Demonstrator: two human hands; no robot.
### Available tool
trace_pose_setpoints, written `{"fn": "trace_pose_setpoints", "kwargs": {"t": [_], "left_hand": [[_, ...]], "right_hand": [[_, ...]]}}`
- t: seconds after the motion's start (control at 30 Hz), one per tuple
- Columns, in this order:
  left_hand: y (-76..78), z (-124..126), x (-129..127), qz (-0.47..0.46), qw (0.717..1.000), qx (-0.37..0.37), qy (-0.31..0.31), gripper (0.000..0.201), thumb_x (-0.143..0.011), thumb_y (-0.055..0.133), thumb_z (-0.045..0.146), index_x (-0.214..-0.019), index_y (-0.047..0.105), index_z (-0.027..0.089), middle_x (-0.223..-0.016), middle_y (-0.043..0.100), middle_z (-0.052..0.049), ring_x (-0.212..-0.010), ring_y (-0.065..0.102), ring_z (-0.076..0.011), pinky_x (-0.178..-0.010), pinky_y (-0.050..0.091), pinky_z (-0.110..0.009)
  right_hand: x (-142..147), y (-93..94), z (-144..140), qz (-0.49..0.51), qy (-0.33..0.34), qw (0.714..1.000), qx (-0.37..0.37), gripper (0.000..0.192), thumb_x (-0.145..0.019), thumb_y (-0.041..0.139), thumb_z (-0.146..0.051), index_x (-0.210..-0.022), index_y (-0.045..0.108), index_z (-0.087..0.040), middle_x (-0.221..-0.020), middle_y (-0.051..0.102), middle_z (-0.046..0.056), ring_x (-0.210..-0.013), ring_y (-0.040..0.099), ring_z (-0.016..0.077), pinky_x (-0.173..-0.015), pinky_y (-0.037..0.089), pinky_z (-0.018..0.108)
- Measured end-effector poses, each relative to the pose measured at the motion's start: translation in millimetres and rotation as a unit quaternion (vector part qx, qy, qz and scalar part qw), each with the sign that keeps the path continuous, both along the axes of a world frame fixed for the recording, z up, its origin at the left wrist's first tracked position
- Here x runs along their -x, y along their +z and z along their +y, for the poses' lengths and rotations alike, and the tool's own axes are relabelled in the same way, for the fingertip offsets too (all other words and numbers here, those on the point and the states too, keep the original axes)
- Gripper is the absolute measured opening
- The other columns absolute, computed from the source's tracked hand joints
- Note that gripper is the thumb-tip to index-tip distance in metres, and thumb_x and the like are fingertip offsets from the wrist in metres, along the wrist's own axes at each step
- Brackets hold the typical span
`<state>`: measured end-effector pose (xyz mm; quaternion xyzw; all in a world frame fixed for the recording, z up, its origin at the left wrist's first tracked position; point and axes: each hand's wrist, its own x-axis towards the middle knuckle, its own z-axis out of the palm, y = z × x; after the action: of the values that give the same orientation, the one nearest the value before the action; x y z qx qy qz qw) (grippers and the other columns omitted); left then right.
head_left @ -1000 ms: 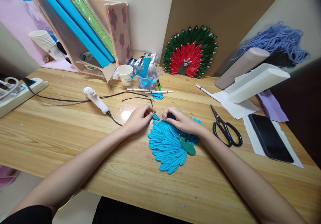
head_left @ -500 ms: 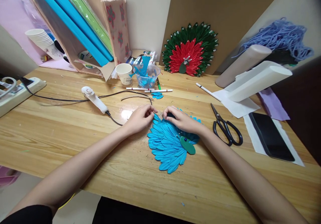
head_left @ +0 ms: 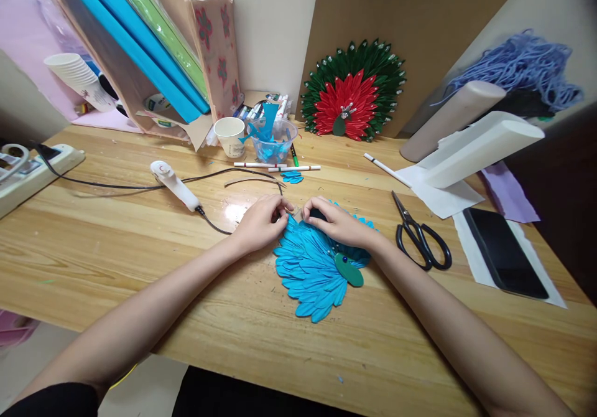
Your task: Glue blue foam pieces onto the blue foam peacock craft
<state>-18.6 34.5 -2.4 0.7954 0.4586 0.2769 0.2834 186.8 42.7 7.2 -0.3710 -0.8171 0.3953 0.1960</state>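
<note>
1. While the left hand (head_left: pixel 259 223) pinches a small blue petal at the upper edge of the blue peacock fan (head_left: pixel 311 264), fingers closed on it, the right hand (head_left: pixel 338 224) lies curled on the fan's top, pressing it to the wooden table (head_left: pixel 140 267); that flat press seems the thing to hold.
2. Tucking the petal tip in line with its neighbours should suit best; the green body (head_left: pixel 349 269) sits clear, lower right.
3. Loose petals wait in the plastic bowl (head_left: pixel 274 140); the glue tool (head_left: pixel 175 185) lies left, the scissors (head_left: pixel 420 233) right.
</note>
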Motion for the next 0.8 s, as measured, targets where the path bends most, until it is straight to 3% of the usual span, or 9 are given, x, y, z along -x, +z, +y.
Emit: {"fn": "trace_pose_setpoints", "kwargs": {"t": [0.37, 0.8], "left_hand": [[-2.0, -0.4, -1.4, -0.004, 1.000, 0.006, -0.002, 0.013, -0.078, 0.050, 0.014, -0.088, 0.058, 0.018, -0.076, 0.059, -0.002, -0.074, 0.053, -0.0154, -0.066, 0.041, -0.027], [-1.4, -2.4, -2.6, 0.045, 0.998, -0.035, 0.000, 0.007, -0.080, 0.055, 0.023, -0.082, 0.059, 0.018, -0.077, 0.057, -0.002, -0.074, 0.051, -0.0163, -0.064, 0.037, -0.028]], "right_hand": [[2.0, -1.8, -1.9, -0.001, -0.014, 1.000, -0.025, 0.005, -0.087, 0.046, -0.023, -0.089, 0.051, -0.021, -0.095, 0.056, 0.004, -0.096, 0.052, 0.0193, -0.087, 0.042, 0.037], [6.6, -1.6, -2.7, -0.010, -0.002, 0.997, -0.082, 0.006, -0.084, 0.051, -0.019, -0.087, 0.056, -0.021, -0.090, 0.060, 0.003, -0.092, 0.052, 0.0189, -0.085, 0.041, 0.036]]}}
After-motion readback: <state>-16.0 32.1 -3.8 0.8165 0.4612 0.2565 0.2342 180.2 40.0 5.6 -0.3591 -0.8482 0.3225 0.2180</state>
